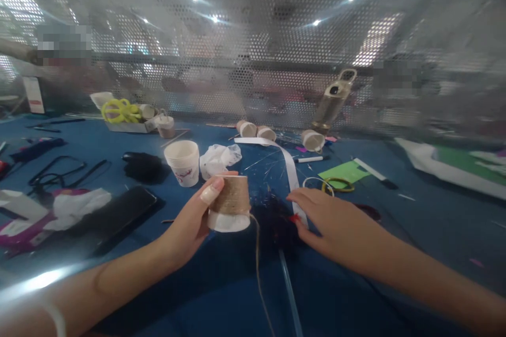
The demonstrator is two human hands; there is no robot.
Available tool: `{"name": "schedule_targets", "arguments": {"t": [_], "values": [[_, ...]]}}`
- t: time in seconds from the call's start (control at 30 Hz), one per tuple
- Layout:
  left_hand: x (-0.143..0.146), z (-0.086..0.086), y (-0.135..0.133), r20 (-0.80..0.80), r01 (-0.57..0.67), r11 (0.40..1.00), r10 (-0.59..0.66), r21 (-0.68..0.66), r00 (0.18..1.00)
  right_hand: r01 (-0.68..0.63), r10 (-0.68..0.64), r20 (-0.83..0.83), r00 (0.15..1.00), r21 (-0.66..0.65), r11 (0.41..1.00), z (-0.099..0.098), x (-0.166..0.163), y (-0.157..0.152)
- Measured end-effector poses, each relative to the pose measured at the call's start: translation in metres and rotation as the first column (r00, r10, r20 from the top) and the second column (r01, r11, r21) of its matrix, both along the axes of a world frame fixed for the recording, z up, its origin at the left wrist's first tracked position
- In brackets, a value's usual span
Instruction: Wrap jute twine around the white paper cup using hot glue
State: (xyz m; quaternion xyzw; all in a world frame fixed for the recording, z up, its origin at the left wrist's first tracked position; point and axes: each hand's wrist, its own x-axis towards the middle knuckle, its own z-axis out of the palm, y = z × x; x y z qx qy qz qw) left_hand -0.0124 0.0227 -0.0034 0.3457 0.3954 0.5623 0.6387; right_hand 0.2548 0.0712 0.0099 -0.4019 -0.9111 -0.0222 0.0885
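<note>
My left hand (197, 216) grips an upside-down paper cup (229, 200). Brown twine is wound round most of it, leaving a white band at its lower rim. A loose tail of twine (258, 258) hangs from the cup's right side toward me. My right hand (324, 216) reaches over the table, thumb and fingers apart, beside a dark fuzzy bundle (272, 221) and a white paper strip (290, 168). A small red bit shows by the thumb tip; whether it is touched I cannot tell. Below the bundle lies a thin translucent stick (290, 295).
Stacked white cups (182, 162) and crumpled white plastic (219, 159) stand beyond my left hand. A black phone (126, 216) lies left. Behind are several twine-wrapped cups, a tilted bottle (332, 100) and a box with yellow scissors (122, 110). Green paper (343, 174) and markers lie right.
</note>
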Motion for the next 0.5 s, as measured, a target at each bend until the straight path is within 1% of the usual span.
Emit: {"name": "schedule_targets", "arguments": {"t": [0.13,0.23,0.33,0.5], "values": [[0.001,0.0,-0.001,0.052,0.053,0.996,-0.049,-0.077,0.997,-0.045,0.048,0.06,0.997,-0.052,0.998,-0.005,0.002,-0.005],[0.002,0.0,-0.004,0.051,0.104,0.993,-0.101,-0.061,0.994,-0.056,0.062,0.102,0.993,-0.063,0.996,-0.009,0.002,-0.011],[0.001,0.0,-0.004,0.033,0.109,0.994,-0.108,-0.028,0.994,-0.018,0.022,0.103,0.994,-0.041,0.999,-0.015,0.0,-0.013],[-0.003,-0.004,-0.001,0.054,0.076,0.996,-0.074,-0.046,0.996,0.105,-0.105,-0.008,0.994,-0.013,0.994,-0.021,0.006,-0.003]]}}
